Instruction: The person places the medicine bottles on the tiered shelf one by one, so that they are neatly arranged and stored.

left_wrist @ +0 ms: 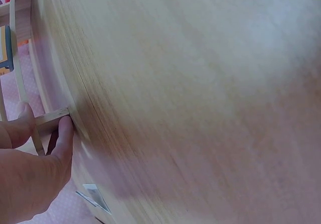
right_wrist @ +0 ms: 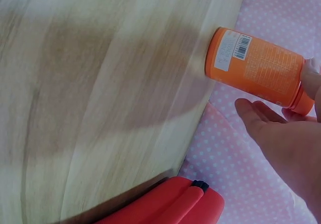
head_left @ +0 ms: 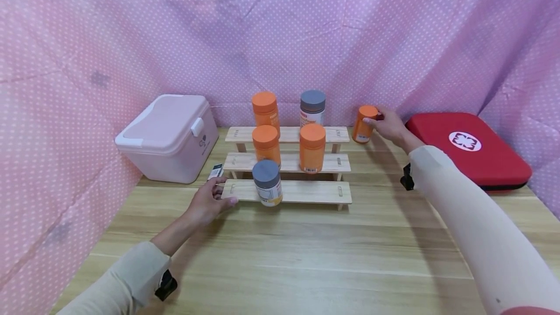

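My left hand [head_left: 205, 204] grips the left end of the lowest tier of a three-tier wooden rack [head_left: 310, 191]. In the left wrist view, the thumb lies on the board and the fingers [left_wrist: 63, 143] reach its support leg. Beyond the rack's right end, my right hand [head_left: 391, 125] holds an orange bottle [head_left: 363, 129] near its cap. That bottle stands slightly tilted, its barcode label [right_wrist: 233, 50] showing in the right wrist view. On the rack are a grey-lidded jar [head_left: 268, 187] in front, two orange bottles [head_left: 312, 148] mid-tier, and another orange bottle [head_left: 264, 106] beside a second grey-lidded jar [head_left: 312, 103] on top.
A pale pink lidded box [head_left: 175, 135] stands left of the rack. At the right lies a red case [head_left: 470, 149] with a white emblem. A small printed card or packet [head_left: 216, 171] is on the table [head_left: 306, 256] near my left hand. A pink dotted curtain [head_left: 280, 28] hangs behind.
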{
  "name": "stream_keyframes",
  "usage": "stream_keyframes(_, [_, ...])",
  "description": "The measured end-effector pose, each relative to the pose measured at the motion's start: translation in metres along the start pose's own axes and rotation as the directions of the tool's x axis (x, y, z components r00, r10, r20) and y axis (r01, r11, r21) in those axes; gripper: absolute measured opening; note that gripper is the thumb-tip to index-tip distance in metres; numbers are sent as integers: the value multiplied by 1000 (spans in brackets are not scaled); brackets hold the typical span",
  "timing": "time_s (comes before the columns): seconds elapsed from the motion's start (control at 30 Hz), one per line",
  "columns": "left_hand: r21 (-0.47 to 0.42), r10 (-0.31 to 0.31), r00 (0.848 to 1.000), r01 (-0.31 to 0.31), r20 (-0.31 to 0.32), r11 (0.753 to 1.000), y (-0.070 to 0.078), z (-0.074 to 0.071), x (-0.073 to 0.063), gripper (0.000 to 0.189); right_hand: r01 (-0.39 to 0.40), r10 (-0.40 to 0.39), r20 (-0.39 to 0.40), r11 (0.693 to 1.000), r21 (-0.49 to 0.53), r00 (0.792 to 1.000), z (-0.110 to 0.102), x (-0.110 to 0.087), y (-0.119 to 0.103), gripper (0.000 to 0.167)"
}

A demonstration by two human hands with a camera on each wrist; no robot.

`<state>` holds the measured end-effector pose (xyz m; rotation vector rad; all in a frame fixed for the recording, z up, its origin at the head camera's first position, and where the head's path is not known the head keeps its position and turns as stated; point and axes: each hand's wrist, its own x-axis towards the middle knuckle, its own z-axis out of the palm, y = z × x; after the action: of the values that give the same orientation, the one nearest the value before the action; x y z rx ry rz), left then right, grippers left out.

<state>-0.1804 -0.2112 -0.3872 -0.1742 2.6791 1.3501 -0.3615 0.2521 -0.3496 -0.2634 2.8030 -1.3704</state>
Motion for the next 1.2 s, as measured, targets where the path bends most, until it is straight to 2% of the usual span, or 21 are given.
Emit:
stream_keyframes(0.27, [-4,-2,1000,2,3,1000,1,0,0,65,18,-20,15,996,84,1000,-1,1,2,52])
stream_keyframes(0.4, [2,-5,1000,5,3,1000,1,0,0,65,36,-35,-5,997,67,999,-3,-2,1,51])
stream_keyframes(0.57, [-2,2,1000,-2,4,1000,1,1,0,65,97,-96,-64,995,22,993,-9,-13,0,49])
stream_keyframes(0.73, [-10,21,1000,-21,3,1000,1,1,-2,64,133,-136,-59,990,-41,989,-19,-30,-2,55])
stream_keyframes(1.2, [4,27,1000,-27,9,1000,0,0,-2,64,131,-133,-6,985,-112,991,-44,-99,-28,61])
